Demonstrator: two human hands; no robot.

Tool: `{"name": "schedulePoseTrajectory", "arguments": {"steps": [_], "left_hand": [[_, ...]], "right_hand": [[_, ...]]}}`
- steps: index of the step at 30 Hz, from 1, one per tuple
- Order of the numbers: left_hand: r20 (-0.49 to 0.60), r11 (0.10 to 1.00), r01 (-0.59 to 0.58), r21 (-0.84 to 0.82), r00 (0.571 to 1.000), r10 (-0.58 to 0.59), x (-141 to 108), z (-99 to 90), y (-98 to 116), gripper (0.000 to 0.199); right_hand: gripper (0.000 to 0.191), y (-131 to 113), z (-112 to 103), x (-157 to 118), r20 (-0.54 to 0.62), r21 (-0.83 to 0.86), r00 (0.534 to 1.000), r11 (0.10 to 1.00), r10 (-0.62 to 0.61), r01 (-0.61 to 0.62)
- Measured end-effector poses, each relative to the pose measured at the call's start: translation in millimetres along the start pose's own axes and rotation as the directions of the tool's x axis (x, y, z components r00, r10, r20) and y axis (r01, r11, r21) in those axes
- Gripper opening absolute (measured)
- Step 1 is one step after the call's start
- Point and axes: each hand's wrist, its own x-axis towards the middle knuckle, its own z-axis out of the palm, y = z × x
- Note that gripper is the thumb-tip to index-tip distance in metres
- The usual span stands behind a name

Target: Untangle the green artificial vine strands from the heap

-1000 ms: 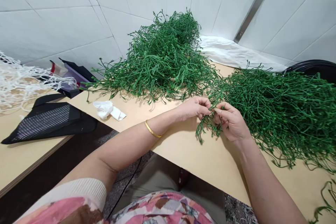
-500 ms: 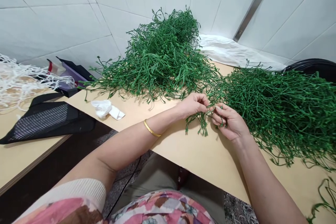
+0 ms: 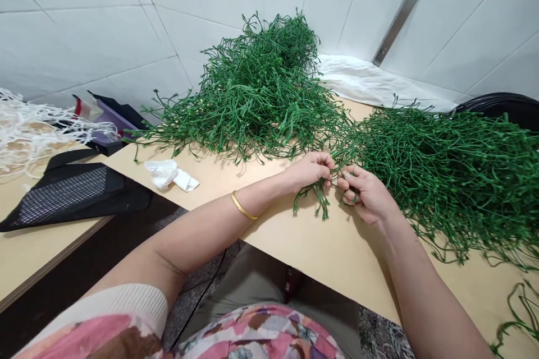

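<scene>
Thin green plastic-looking stems [image 3: 314, 196] hang from the closed fingers of my left hand [image 3: 312, 171], over the pale wooden table [image 3: 303, 241]. Just to its right, my right hand [image 3: 365, 193] pinches green stems too, a bit of green showing between its curled fingers. The fingertips of both hands are close together, with thin strands between them. Behind my hands rises a large tangled pile of green stems [image 3: 261, 95]. A second green pile [image 3: 458, 174] spreads to the right of my right hand.
On the table's left lies a crumpled white tissue [image 3: 168, 174]. A black mesh item [image 3: 67, 193] and white strands [image 3: 37, 129] rest on another table at the left. White cloth [image 3: 357, 78] lies along the tiled wall, below a metal bracket [image 3: 402, 17]. Loose green stems [image 3: 522, 314] lie bottom right.
The fingertips have moved slightly apart, with my right hand a little lower. The stems hanging from my left hand have shifted slightly left.
</scene>
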Motion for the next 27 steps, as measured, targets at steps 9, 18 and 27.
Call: {"name": "schedulePoseTrajectory", "arguments": {"steps": [9, 18, 27], "left_hand": [[-0.004, 0.994, -0.038, 0.100, 0.999, 0.039, -3.3, 2.1, 4.5, 0.024], [-0.025, 0.994, -0.101, 0.038, 0.994, 0.102, 3.9, 2.2, -12.9, 0.030], [0.242, 0.929, 0.048, -0.366, 0.969, 0.045, -5.0, 5.2, -1.1, 0.030]], "right_hand": [[0.017, 6.8, -1.7, 1.3, -0.030, -0.601, 0.878, 0.710, -0.478, 0.366], [0.019, 5.4, 6.2, -2.1, 0.089, -0.850, 0.802, 0.375, -0.590, 0.370], [0.032, -1.7, 3.9, -2.2, 0.079, 0.025, 0.950, 0.953, -0.302, 0.301]]}}
